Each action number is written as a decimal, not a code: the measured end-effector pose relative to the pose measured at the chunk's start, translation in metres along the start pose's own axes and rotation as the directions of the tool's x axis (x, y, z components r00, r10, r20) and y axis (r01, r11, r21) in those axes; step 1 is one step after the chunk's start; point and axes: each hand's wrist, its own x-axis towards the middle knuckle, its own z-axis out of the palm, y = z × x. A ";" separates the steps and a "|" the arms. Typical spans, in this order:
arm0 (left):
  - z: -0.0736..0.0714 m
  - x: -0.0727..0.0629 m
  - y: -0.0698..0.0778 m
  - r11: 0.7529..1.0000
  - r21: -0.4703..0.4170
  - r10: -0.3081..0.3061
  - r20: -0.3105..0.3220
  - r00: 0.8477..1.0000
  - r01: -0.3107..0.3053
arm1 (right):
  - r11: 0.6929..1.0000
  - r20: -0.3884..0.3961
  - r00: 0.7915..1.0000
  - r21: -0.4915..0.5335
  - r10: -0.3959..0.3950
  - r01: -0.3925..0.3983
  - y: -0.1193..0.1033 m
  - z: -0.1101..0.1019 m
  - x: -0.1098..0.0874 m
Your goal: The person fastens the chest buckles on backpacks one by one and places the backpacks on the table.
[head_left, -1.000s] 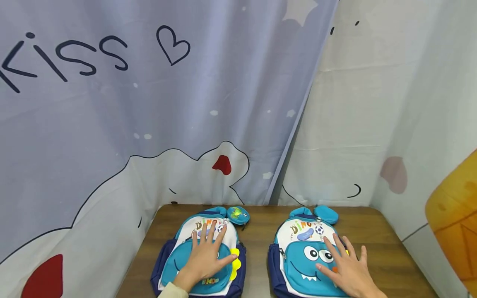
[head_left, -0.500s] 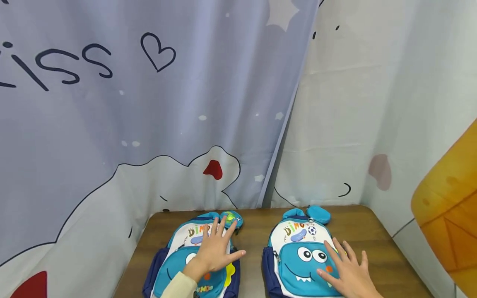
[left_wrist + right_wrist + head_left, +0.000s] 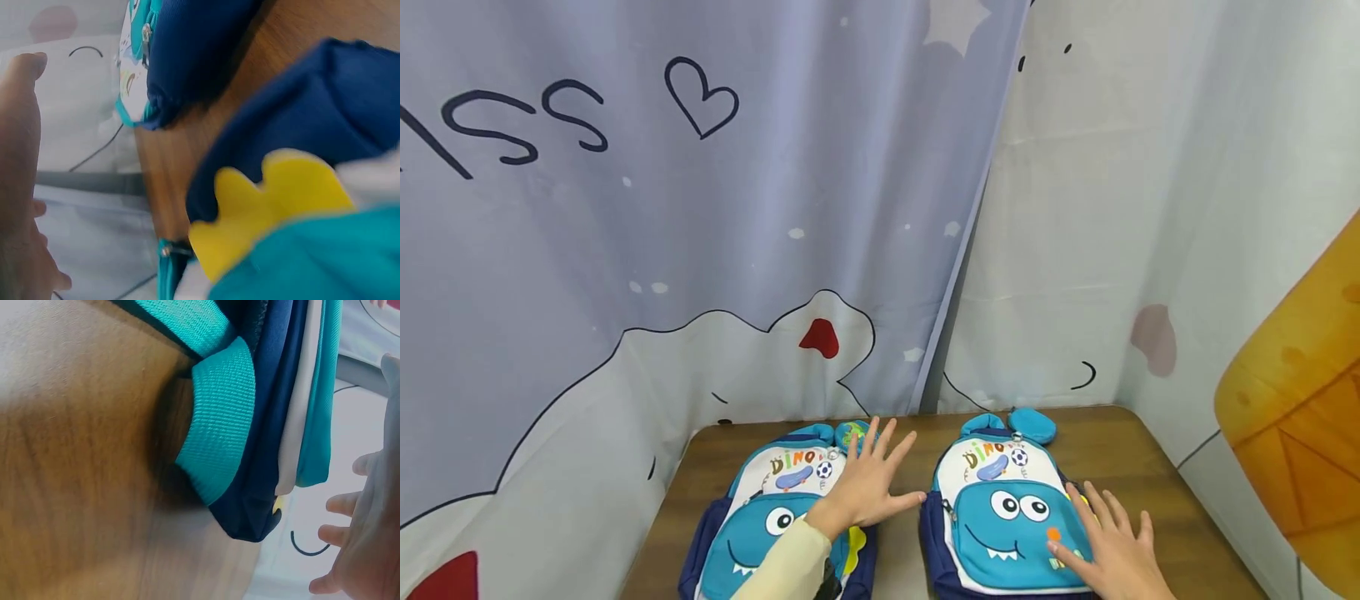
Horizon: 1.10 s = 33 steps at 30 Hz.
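Two children's dinosaur backpacks lie side by side, faces up: the left backpack [image 3: 752, 533] and the right backpack [image 3: 1000, 533]. Each has a teal front pocket with a cartoon face and a white top marked "DINO". My left hand [image 3: 867, 490], fingers spread, hovers over the right edge of the left backpack. In the left wrist view that hand [image 3: 22, 156] looks apart from the bag and its yellow felt spikes [image 3: 275, 200]. Fingers also spread, my right hand [image 3: 1116, 550] is over the right side of the right backpack. The right wrist view shows a teal strap [image 3: 222, 419] below that hand [image 3: 369, 512].
The brown wooden table [image 3: 1157, 475] carries both bags, with a strip of wood between them. Small round teal pouches [image 3: 1032, 425] hang by the bags' top handles. A printed curtain [image 3: 820, 167] stands right behind the table, and another light cloth at the right.
My left hand has moved right, from the middle of the left backpack to its right edge. My right hand has shifted slightly right over its bag. The head view has turned a little right.
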 end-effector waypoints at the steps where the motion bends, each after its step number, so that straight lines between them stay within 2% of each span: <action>1: 0.000 0.005 0.003 1.000 -0.008 0.009 0.003 1.000 -0.009 | 1.000 0.009 1.000 0.004 0.010 -0.010 0.001 -0.001 0.000; 6: 0.004 0.024 0.021 0.997 0.029 0.076 0.001 0.997 -0.076 | 0.999 0.044 0.998 0.007 0.047 -0.047 0.006 -0.002 -0.001; 10: 0.014 0.036 0.031 0.985 0.108 0.135 0.017 0.991 -0.136 | 0.997 0.076 0.994 -0.003 0.079 -0.079 0.010 -0.003 -0.002; 13: 0.024 0.043 0.036 0.978 0.133 0.156 0.038 0.987 -0.160 | 0.996 0.094 0.991 0.001 0.094 -0.095 0.013 -0.002 -0.003; 20: 0.040 0.054 0.044 0.980 0.088 0.173 0.055 0.983 -0.177 | 0.991 0.119 0.984 -0.003 0.130 -0.131 0.019 0.000 -0.008; 26: 0.050 0.067 0.053 0.974 0.068 0.209 0.074 0.975 -0.214 | 0.980 0.161 0.968 0.008 0.193 -0.197 0.020 0.004 -0.017; 33: 0.057 0.090 0.070 0.964 -0.001 0.266 0.101 0.959 -0.267 | 0.967 0.162 0.955 0.020 0.248 -0.254 0.029 0.002 -0.023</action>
